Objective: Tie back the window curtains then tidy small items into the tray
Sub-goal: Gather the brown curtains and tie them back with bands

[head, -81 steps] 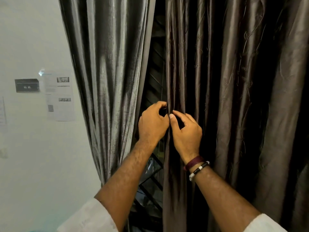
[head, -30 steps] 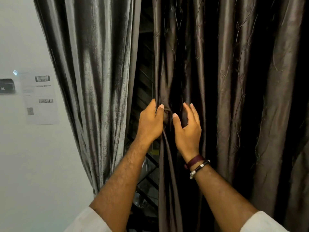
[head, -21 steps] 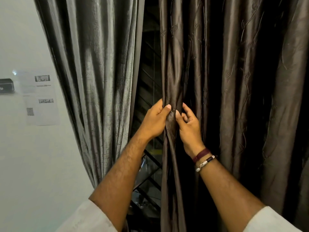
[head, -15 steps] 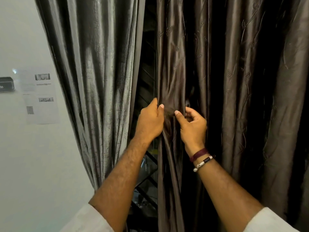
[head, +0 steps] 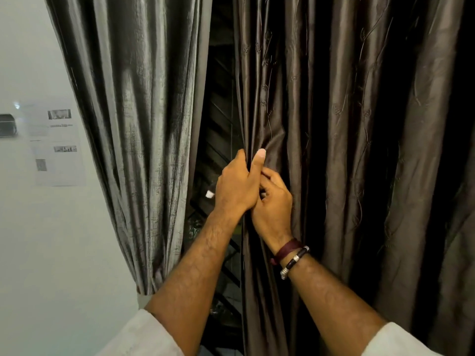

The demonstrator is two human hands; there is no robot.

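White wall [head: 38,240] at left with taped papers [head: 57,147]; between two curtains a dark gap. Head view: our left hand [head: 237,186] clamps the inner edge of the right curtain [head: 334,150], thumb up on the fabric. Our right hand [head: 273,204] sits just behind it, touching, fingers curled into the same fold. The left curtain [head: 138,124] hangs untouched, well apart from both hands.
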